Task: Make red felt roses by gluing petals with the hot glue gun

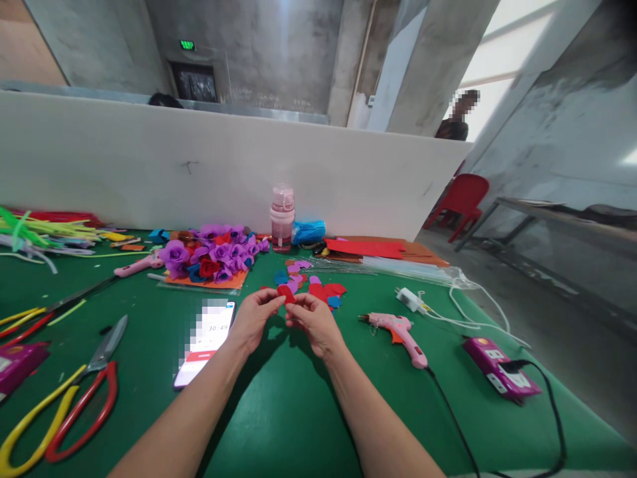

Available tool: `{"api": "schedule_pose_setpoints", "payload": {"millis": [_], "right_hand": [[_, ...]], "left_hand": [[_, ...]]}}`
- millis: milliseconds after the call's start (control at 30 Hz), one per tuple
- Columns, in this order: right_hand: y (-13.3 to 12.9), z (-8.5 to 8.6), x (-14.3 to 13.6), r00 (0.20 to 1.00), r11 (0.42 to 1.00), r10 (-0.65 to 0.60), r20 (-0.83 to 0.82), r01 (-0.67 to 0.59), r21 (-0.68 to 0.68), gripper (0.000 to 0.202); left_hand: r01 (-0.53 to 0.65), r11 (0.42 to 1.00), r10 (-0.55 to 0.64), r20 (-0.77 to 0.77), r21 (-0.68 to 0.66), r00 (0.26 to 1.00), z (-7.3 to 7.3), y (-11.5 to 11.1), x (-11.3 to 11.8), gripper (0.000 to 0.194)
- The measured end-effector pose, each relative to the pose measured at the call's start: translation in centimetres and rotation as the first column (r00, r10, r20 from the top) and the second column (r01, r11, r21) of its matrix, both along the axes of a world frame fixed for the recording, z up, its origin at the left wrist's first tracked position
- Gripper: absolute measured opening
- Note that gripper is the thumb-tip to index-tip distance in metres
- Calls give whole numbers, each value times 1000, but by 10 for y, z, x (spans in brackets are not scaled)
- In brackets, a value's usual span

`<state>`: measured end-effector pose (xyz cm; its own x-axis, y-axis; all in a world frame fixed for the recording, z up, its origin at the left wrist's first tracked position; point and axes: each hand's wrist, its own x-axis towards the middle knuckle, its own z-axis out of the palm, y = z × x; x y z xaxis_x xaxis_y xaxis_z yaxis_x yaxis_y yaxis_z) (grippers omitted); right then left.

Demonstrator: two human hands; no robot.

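Left hand (255, 317) and right hand (314, 323) are both pinching one red piece (286, 293) at clock center, over the green table (283, 425). Loose cut pieces (318, 290) are lying just beyond, 12 to 2. Pink bottle (282, 226) is standing at 12, pink glue gun (398, 323) resting at 3–4, phone (212, 338) at 8, purple flowers (221, 252) sitting at 10.

A: Which number can you read on your phone (205, 346)?
B: You have 30:49 on its bright screen (219, 328).
A: And the lit green sign (188, 45) high on the far wall (269, 53)?
B: Its lettering is too small to make out. Labels (497, 383) on the purple box (488, 362) at your right are blurred, the wall's writing (259, 96) too faint.
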<state>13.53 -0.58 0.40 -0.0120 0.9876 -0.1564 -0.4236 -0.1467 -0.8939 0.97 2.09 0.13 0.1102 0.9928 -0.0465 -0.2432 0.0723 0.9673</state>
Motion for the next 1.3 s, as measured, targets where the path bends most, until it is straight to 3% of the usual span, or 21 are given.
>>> {"api": "schedule_pose_setpoints", "payload": {"millis": [333,567,767,1000,1300], "right_hand": [[2,-2,-2,1000,1000,-25,-16,25,-4,24],[4,-5,-2,997,998,-62,-41,61,-9,22],[4,-7,-5,996,996,-85,-7,85,0,18],[3,-10,-12,977,985,-150,151,134,110,13],[1,-17,-17,886,949,-231,402,115,292,12]], "left_hand": [[-3,999,6,-59,38,998,4,-2,0,20],[48,999,-49,-36,-24,998,5,-3,1,22],[-3,1000,4,-76,21,997,1,-3,2,19],[-32,999,32,-48,6,998,-2,-3,5,19],[-98,995,98,-19,-22,995,-2,-2,5,22]]}}
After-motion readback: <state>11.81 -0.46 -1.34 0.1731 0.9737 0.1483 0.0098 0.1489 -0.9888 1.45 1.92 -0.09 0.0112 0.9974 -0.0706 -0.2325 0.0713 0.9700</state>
